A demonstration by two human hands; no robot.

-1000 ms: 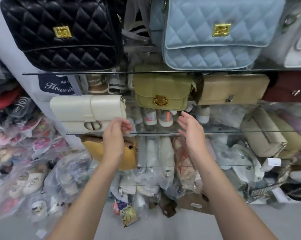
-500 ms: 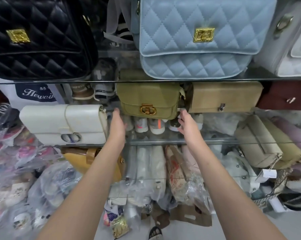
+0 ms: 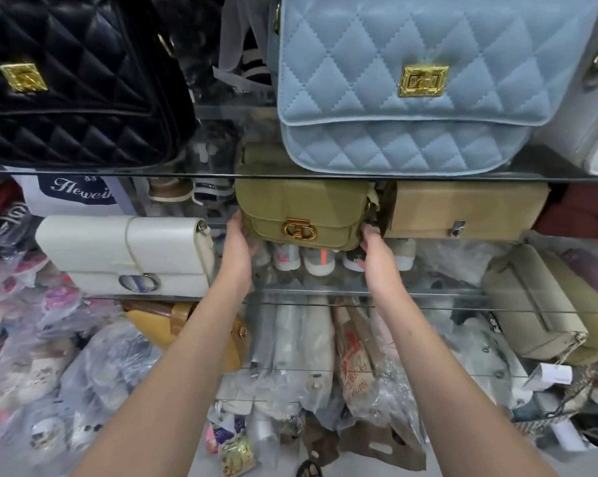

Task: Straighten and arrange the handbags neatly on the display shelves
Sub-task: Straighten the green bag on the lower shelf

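An olive green handbag (image 3: 304, 208) with a gold clasp stands on the middle glass shelf (image 3: 428, 290), under the top shelf's edge. My left hand (image 3: 238, 244) grips its lower left corner, fingers up the side and thumb beneath. At the lower right corner my right hand (image 3: 371, 251) holds the bag, its fingertips hidden behind the side. A tan handbag (image 3: 462, 210) sits just to the right, and a white handbag (image 3: 125, 253) further left. On the top shelf stand a black quilted bag (image 3: 77, 80) and a light blue quilted bag (image 3: 404, 80).
A dark red bag (image 3: 583, 215) sits at the far right and a beige bag (image 3: 538, 304) leans on a lower shelf. A yellow bag (image 3: 173, 325) lies below left. Bagged shoes and goods crowd the floor and left side.
Both hands have reached up and forward from the shelf's front edge to the olive handbag and taken hold of its lower corners. The view has moved closer.
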